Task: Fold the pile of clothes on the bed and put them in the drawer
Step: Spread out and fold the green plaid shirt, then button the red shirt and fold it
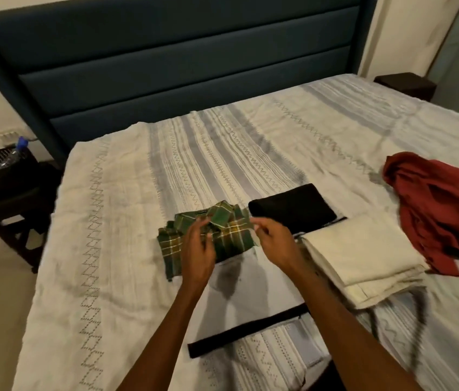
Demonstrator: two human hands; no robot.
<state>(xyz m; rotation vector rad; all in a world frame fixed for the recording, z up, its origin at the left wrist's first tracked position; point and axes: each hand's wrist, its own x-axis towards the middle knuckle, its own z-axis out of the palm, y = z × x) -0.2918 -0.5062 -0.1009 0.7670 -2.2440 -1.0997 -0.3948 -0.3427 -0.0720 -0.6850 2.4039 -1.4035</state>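
A person's left hand (198, 244) and right hand (272, 238) hover over the folded green plaid shirt (208, 241), fingers loosely curled and seemingly holding nothing, blur permitting. Right of the shirt lie folded black (293, 207) and cream (363, 255) garments, apparently awaiting the drawer; farther right, a red garment (437, 210) lies unfolded.

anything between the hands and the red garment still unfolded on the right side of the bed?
Yes. The folded cream cloth lies between the right hand and the crumpled red garment. The left hand hovers over the green plaid shirt.
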